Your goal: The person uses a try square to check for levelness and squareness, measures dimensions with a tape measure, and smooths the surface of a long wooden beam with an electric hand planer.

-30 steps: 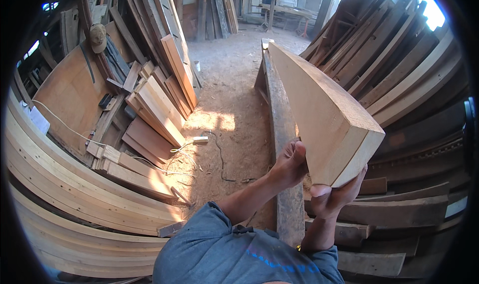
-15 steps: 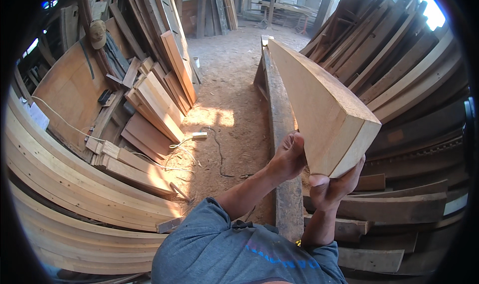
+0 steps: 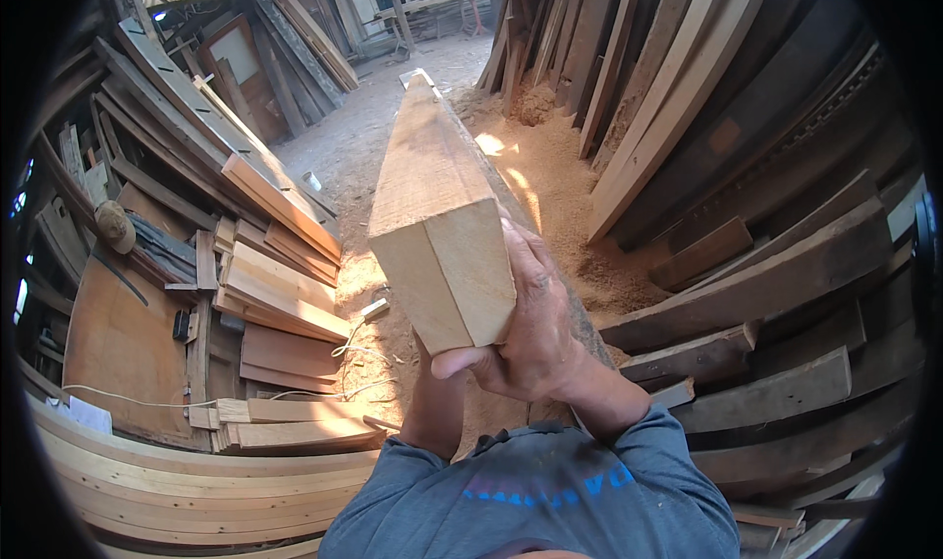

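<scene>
Pale wooden beam [image 3: 437, 166] was held up in front of the person, with its big, flat end turned toward them. A thin, slanted line ran down that end. The beam's far tip was close to the end of a long plank [image 3: 582, 315], but I could not tell if the two touched. The right hand [image 3: 538, 308] was wrapped around the beam's near end, with fingers up along the right side and the thumb under the bottom edge. The left hand [image 3: 423, 355] was mostly hidden behind the beam, low on its left, so I could not tell if it was spread or curled. Below the beam was the person's grey-blue shirt [image 3: 550, 490]. Just left of the beam, a little white box [image 3: 375, 308] lay on the floor near a pale cord [image 3: 346, 347]. More boards [image 3: 280, 299] were piled farther left, and a cap [image 3: 115, 225] hung past them. Right of the beam, sawdust [image 3: 550, 151] covered the ground, and tall boards [image 3: 678, 97] leaned beyond it. Dark planks [image 3: 776, 392] were stacked to the beam's lower right. Long, bent, pale planks [image 3: 226, 490] lay to its lower left.
</scene>
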A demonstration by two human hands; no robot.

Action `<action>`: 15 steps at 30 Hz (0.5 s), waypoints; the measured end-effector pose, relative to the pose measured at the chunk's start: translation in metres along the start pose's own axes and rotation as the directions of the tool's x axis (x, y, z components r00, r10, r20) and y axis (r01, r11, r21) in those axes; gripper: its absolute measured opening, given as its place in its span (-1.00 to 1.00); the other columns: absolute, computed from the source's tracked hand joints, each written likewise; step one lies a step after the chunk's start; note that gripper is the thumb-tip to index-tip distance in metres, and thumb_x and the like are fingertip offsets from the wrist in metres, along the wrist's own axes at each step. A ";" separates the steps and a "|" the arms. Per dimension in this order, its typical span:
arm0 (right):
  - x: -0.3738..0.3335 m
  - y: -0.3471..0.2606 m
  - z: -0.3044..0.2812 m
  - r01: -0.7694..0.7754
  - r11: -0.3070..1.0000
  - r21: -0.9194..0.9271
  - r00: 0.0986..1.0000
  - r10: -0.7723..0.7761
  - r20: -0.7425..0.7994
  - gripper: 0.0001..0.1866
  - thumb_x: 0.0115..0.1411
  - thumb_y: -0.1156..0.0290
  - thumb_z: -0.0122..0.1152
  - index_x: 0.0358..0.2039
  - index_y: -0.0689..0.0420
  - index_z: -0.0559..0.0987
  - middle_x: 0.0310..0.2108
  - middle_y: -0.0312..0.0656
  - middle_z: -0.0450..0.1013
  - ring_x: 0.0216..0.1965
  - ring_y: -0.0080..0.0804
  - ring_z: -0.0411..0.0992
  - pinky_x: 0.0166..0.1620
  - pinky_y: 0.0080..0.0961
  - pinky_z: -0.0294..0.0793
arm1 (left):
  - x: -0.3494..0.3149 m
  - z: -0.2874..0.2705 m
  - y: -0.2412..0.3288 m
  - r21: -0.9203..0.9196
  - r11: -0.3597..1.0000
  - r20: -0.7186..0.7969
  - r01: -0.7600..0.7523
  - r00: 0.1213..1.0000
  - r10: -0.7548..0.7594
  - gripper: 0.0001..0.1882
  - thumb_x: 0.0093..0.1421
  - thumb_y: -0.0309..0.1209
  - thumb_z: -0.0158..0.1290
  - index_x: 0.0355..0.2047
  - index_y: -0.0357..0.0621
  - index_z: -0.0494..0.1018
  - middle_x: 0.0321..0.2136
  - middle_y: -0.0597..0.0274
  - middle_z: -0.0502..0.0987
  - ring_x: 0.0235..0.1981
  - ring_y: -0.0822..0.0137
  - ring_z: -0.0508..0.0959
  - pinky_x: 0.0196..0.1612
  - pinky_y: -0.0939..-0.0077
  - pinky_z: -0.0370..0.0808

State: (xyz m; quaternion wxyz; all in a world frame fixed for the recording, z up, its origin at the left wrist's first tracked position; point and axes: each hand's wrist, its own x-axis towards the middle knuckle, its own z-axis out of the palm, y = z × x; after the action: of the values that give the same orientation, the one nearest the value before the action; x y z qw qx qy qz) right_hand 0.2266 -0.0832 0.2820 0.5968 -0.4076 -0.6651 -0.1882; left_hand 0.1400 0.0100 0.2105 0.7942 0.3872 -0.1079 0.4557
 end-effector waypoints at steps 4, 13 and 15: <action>-0.001 0.003 -0.004 0.014 1.000 0.013 1.000 -0.013 -0.010 0.20 0.05 -0.21 0.40 0.25 0.64 0.10 0.15 0.51 0.27 0.17 0.44 0.34 0.20 0.12 0.35 | 0.005 0.000 -0.006 0.014 0.999 0.012 0.043 0.999 -0.043 -0.34 0.41 0.06 -0.07 0.22 -0.29 0.32 0.09 -0.01 0.52 0.06 0.19 0.59 0.05 0.22 0.61; -0.043 -0.007 -0.025 -0.116 0.993 0.031 0.990 0.112 0.090 0.26 -0.03 -0.25 0.40 0.35 0.42 0.00 0.26 0.51 0.15 0.23 0.44 0.28 0.18 0.06 0.43 | -0.007 -0.003 -0.021 0.025 0.988 -0.009 0.151 0.988 -0.151 -0.37 0.43 0.02 -0.10 0.23 -0.28 0.31 0.11 -0.03 0.50 0.07 0.16 0.58 0.06 0.17 0.60; -0.065 -0.008 -0.035 -0.187 0.982 0.029 0.976 0.183 0.115 0.24 -0.05 -0.22 0.43 0.36 0.34 0.00 0.29 0.49 0.15 0.24 0.42 0.27 0.19 0.08 0.41 | -0.041 -0.004 -0.026 -0.009 0.970 -0.054 0.241 0.969 -0.241 -0.38 0.43 0.01 -0.10 0.24 -0.28 0.31 0.11 -0.04 0.50 0.07 0.15 0.58 0.06 0.16 0.60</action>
State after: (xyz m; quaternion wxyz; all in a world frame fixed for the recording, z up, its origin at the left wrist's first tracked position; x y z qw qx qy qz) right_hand 0.2399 -0.1351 0.2300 0.5814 -0.4658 -0.6602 -0.0954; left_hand 0.1373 -0.0213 0.1728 0.8469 0.3838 -0.0390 0.3660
